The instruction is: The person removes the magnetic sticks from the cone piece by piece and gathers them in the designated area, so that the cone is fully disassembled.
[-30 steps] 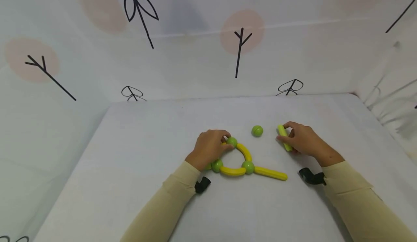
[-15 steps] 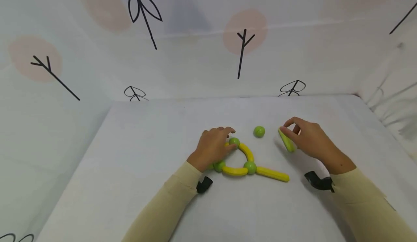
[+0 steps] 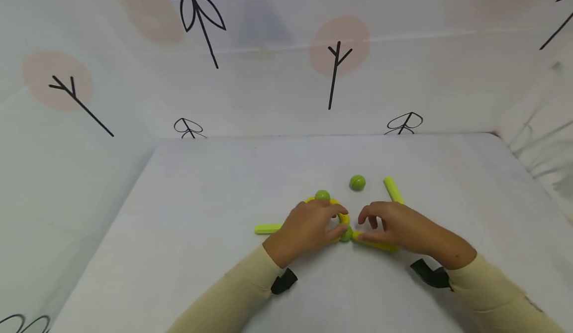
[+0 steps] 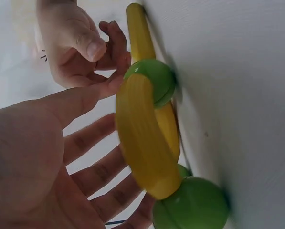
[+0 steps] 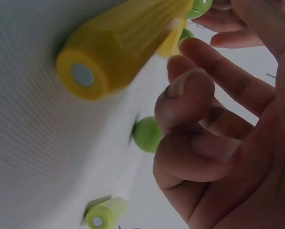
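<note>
A ring of curved yellow pieces (image 4: pixel 142 138) and green balls lies on the table, partly covered by my left hand (image 3: pixel 309 228). The left thumb reaches the green ball (image 3: pixel 346 234) at the ring's right side, while the other left fingers extend behind a curved piece. From that ball a straight yellow rod (image 5: pixel 97 62) runs right, showing a round grey disc in its end. My right hand (image 3: pixel 400 226) hovers over this rod with loosely bent fingers and nothing between them. Another green ball (image 3: pixel 322 195) forms the ring's far side.
A loose green ball (image 3: pixel 357 182) lies behind the ring. To its right is a lime-yellow rod (image 3: pixel 393 189), partly behind the right hand. A second lime rod (image 3: pixel 267 229) sticks out left of the left hand. White patterned cloth hangs behind the table (image 3: pixel 201 188).
My right hand has let go of the lime rod, leaving it on the table, and moved left and nearer to the yellow rod. The left hand has shifted from the far ball to the right-hand ball.
</note>
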`<state>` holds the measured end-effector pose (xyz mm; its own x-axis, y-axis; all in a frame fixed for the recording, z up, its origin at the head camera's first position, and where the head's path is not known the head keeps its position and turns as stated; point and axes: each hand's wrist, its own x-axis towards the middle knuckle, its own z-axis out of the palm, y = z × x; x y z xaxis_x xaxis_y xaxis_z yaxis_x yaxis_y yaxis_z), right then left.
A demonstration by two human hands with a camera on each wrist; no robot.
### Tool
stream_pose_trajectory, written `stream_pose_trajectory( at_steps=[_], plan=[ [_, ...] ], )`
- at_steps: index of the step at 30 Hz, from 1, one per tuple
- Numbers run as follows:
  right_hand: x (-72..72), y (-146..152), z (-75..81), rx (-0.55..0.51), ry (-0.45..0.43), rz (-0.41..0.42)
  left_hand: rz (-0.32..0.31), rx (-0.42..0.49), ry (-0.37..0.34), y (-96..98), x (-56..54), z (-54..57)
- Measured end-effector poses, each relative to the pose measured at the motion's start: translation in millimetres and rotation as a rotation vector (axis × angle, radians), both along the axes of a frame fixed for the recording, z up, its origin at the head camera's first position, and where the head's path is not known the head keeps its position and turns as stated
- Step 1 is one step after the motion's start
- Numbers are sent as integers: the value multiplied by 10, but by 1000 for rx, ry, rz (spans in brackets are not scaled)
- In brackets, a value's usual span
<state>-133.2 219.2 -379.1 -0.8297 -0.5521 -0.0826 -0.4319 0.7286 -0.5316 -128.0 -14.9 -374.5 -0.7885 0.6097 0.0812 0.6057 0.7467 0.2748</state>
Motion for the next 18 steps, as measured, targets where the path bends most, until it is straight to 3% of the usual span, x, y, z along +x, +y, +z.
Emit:
stream_pose_trajectory(
  at_steps=[3,10,18],
  plan=[
    [-7,-30,-28,38,5,58,-15,-6,1,6,30,-58],
    [-10,-35,-66,79,-51,87,-42,-50,-3,65,52,-168],
    [-27,-12,-91,37,-107,101,-43,-31,42,98,59,-166]
  ],
)
